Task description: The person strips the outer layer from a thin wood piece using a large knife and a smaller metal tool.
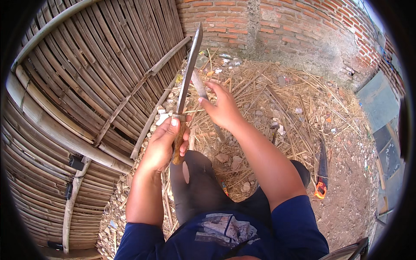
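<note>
My left hand (167, 138) is closed around the wooden handle (178, 145) of a machete, its thumb lying near the top of the grip. The machete's long metal blade (189, 71) stands tilted upward, away from me. To the right of the blade is my right hand (220, 106), with thumb and fingers apart and nothing visible between them. Behind that hand, a pale flat strip (199, 84) slants down toward the ground; whether the fingers touch it is hard to see.
A bamboo slat wall (104, 56) rises on the left, a brick wall (225, 26) ahead. Straw and bamboo scraps (260, 86) cover the ground. A handsaw (321, 169) with an orange handle lies to the right, and a hammer (274, 128) lies nearer. Grey panels (379, 102) lean at the far right.
</note>
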